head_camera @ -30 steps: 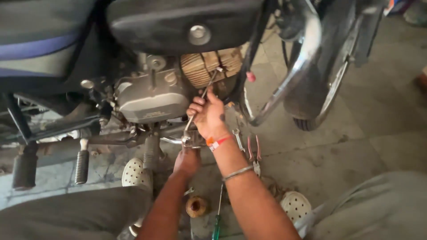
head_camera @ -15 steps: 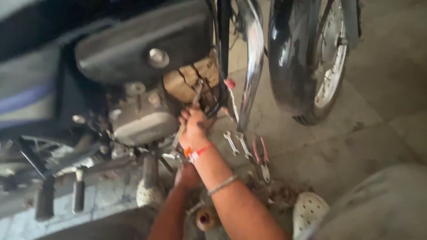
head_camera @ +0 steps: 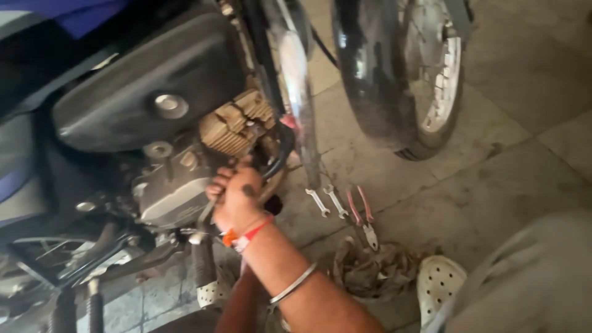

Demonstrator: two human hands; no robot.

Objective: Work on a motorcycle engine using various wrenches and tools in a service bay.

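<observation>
A: Engine (head_camera: 179, 185) of the motorcycle, low under the black tank (head_camera: 142, 92): is the right hand (head_camera: 237, 200) on it?

B: Yes, fingers curled against its side by the black hose (head_camera: 280, 154); what they grip, I cannot tell.

A: Left hand?

B: Hidden beneath the right forearm. 2 spanners (head_camera: 327, 201) and red-handled pliers (head_camera: 362, 216) lie on the floor (head_camera: 493, 172) nearby.

Right of the grip, two small spanners (head_camera: 328, 201) lie side by side on the tiled floor (head_camera: 493, 185), red-handled pliers (head_camera: 362, 216) just beyond them. A crumpled rag (head_camera: 370, 271) lies nearer, beside a white perforated clog (head_camera: 439, 282). The front wheel (head_camera: 404, 74) stands farther off.
</observation>
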